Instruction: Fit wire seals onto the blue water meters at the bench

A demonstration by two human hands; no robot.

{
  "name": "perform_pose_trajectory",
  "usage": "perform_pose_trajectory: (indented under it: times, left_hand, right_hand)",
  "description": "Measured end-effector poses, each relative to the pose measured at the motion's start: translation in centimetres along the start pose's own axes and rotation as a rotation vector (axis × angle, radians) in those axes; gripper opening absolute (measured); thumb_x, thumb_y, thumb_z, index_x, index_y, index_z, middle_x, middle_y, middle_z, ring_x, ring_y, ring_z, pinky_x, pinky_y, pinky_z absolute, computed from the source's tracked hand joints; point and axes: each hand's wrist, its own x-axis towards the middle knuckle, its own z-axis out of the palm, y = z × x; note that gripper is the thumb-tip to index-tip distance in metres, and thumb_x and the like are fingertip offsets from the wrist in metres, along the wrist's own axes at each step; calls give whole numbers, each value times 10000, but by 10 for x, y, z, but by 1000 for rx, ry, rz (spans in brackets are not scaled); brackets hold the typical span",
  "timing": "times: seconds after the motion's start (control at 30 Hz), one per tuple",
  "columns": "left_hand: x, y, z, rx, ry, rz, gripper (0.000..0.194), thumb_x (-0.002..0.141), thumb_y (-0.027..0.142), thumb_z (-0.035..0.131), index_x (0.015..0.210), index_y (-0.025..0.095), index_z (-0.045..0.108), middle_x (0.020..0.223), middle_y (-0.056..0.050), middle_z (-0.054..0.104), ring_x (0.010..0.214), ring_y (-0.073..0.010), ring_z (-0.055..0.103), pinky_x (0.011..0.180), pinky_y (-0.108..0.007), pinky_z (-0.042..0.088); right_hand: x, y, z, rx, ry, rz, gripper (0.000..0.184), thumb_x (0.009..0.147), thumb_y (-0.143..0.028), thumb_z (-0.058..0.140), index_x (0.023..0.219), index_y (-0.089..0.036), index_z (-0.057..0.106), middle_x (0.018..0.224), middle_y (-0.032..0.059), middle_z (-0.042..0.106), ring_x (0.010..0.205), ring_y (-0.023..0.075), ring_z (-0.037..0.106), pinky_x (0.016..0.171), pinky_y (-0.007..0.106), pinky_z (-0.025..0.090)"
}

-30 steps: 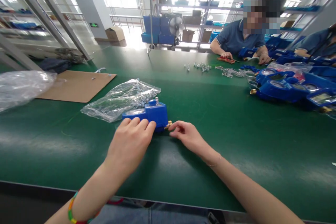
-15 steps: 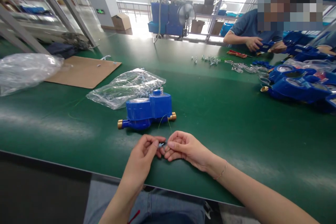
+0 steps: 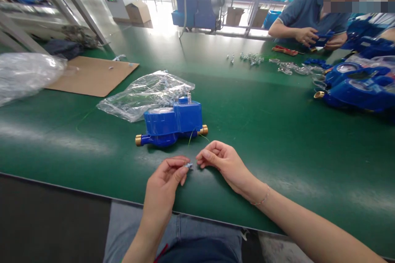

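A blue water meter (image 3: 171, 121) with brass threaded ends lies in front of me on the green table. Two ends of a thin green wire (image 3: 191, 135) stick out from its right side, toward me. Between thumb and fingers, my left hand (image 3: 168, 176) pinches a small light-blue and clear seal (image 3: 189, 166). My right hand (image 3: 220, 160) is close by on the right, its fingertips pinched together near the wire. Whatever those fingertips hold, if anything, is too small to make out.
Behind the meter lies a clear plastic bag (image 3: 145, 94) of small parts. Cardboard (image 3: 95, 76) and more plastic film (image 3: 27, 76) are at left. Several blue meters (image 3: 361, 88), loose small seals (image 3: 253, 58) and red-handled pliers (image 3: 285, 50) lie at right, near a co-worker (image 3: 308, 20).
My hands have moved apart, leaving the small seal in my left hand. My right hand has risen slightly toward the meter's wire. The view has tilted down a little.
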Motion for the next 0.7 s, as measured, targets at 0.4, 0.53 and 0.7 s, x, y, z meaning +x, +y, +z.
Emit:
perform_pose_trajectory:
  times: [0.4,0.53,0.7]
  left_hand:
    - [6,-3,-2,-32,-99,-15,170,860,330,620,925,186,680,863,-20,655,717,-101,519,678,-233,419]
    - [4,0,1,-43,-101,-30,161,861,317,621,927,182,680,824,-9,647,718,-97,529,701,-221,426]
    - [4,1,3,-98,-112,-43,159,864,302,615,920,170,683,889,-31,660,734,-101,535,710,-227,435]
  right_hand:
    - [1,0,7,-218,3,-217,173,825,-309,680,787,-157,607,843,26,640,781,142,611,759,314,487]
    - [2,-1,6,-224,18,-234,177,820,-305,683,767,-158,600,823,19,616,755,138,593,730,309,483]
    - [1,-2,5,-210,18,-226,165,817,-293,685,772,-158,601,823,15,609,756,132,592,728,298,481]
